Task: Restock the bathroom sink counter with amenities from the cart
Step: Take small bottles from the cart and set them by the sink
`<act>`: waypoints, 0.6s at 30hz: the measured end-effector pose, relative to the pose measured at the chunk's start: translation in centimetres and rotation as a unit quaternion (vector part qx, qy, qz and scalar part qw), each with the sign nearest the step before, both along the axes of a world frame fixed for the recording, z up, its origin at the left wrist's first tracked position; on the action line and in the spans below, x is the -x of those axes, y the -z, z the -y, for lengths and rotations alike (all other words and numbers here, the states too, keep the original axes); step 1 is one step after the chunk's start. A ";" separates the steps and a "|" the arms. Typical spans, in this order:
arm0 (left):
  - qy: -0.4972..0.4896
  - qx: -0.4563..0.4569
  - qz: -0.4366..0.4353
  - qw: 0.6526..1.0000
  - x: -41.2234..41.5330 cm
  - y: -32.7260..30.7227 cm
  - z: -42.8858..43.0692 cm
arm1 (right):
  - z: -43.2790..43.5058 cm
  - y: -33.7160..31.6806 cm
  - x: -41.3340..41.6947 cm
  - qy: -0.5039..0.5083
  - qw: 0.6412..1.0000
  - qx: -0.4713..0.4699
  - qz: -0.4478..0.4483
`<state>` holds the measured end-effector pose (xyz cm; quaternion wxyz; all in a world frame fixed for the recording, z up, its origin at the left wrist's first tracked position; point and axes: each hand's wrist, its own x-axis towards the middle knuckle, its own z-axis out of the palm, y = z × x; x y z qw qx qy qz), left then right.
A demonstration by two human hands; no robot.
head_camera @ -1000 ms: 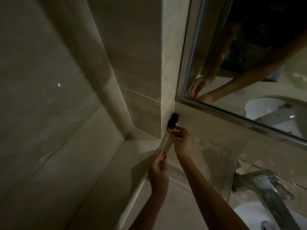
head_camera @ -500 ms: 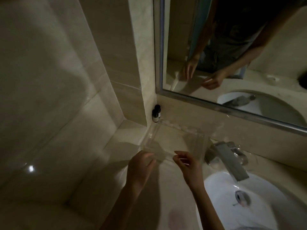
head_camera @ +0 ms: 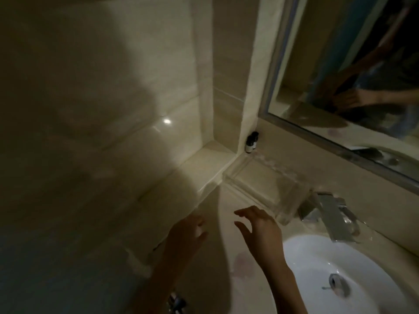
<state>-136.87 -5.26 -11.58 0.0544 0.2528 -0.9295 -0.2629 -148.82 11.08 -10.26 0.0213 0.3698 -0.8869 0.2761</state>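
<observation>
Left hand [head_camera: 188,232], right hand [head_camera: 260,230] empty, fingers slack (I see blur); two small black-capped bottles [head_camera: 251,142] upright at back of beige stone counter [head_camera: 217,252].

The person is wearing a dark top, seen blurred in the mirror [head_camera: 353,64]; forearms [head_camera: 280,279] behind left hand [head_camera: 187,234] and right hand [head_camera: 263,232] are showing bare.

On the bench [head_camera: 227,243] I see the tray [head_camera: 266,189]; two bottles [head_camera: 251,143] stand behind its left end, the tap [head_camera: 334,217] just right of it, the sink [head_camera: 315,266] nearer and rightward.
</observation>
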 end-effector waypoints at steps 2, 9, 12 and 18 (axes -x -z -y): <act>-0.023 -0.003 0.001 1.000 -2.6 -0.4 0.0 | 1.1 -0.6 -1.6 -0.050 0.998 -0.026 -0.013; -0.226 -0.024 -0.047 0.973 -18.3 -2.6 -1.1 | 6.6 -1.3 -12.2 -0.271 0.961 -0.010 -0.053; -0.309 0.004 -0.031 0.951 -27.3 -3.3 -3.9 | 8.0 -1.8 -19.3 -0.372 0.925 -0.002 -0.074; -0.523 0.046 0.001 0.851 -46.2 -4.2 -15.5 | 7.0 -2.5 -36.8 -0.587 0.806 0.004 -0.078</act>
